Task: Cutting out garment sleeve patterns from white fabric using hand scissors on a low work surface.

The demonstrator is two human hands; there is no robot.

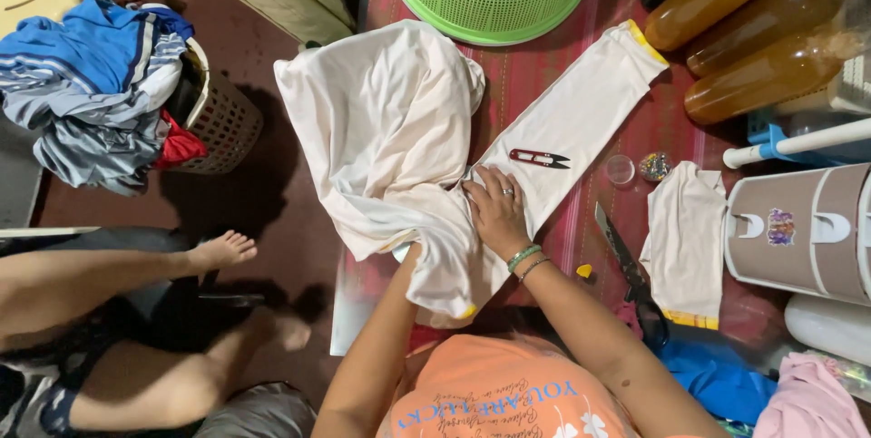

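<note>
Cream fabric [399, 139] lies bunched across the tabletop's near-left part, the right hand [496, 211] pressing flat and open on it. Left hand hidden beneath the folds, grip untellable; smoothing outward evenly would likely avoid creases.

Dark red floor [272, 211] beside a low table [544, 84] under red striped cloth, in bright overhead light
</note>
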